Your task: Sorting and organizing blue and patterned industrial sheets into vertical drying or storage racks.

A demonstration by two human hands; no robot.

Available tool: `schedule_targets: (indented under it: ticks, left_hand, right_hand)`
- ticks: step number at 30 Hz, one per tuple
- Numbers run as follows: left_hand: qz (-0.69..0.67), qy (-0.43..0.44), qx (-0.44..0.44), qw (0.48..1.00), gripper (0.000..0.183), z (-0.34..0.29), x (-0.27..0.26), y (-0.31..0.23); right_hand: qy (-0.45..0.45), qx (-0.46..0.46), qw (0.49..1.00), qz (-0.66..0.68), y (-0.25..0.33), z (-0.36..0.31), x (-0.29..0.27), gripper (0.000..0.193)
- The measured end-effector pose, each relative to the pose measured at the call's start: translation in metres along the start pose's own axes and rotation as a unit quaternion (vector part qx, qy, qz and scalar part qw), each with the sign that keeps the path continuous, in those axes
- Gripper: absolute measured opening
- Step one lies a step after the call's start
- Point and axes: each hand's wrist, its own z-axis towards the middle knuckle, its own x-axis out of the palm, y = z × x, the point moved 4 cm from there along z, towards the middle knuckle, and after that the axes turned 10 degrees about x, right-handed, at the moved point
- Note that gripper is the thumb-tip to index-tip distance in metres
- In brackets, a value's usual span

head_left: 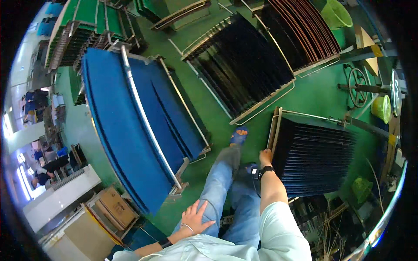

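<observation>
My left hand (196, 219) rests on my jeans at the left thigh, fingers spread and holding nothing. A bracelet and a dark band are on that wrist. My right hand (265, 158) is closed on the near-left edge of a rack frame (273, 130), its fingers partly hidden from above. Hanging in this rack are several dark, closely spaced sheets (315, 158). A dark wrist device (257, 172) is strapped to my right wrist.
Left of me stands a rack of blue sheets (126, 130) with a metal bar. Ahead are another dark-sheet rack (239, 65) and a brown-edged one (300, 30). A handwheel (358, 87), green baskets (381, 108) and a cardboard box (115, 206) stand around the green floor (204, 104).
</observation>
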Motion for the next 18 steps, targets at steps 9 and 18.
schedule_targets:
  ticks: [9, 18]
  left_hand:
    - [-0.337, -0.020, 0.160, 0.928, 0.063, -0.096, 0.028, 0.072]
    - [-0.299, 0.010, -0.174, 0.938, 0.056, -0.253, 0.066, 0.317]
  right_hand:
    - [0.051, -0.089, 0.995, 0.018, -0.129, -0.015, 0.018, 0.024]
    - [-0.024, -0.010, 1.000, 0.010, -0.062, -0.176, -0.010, 0.020]
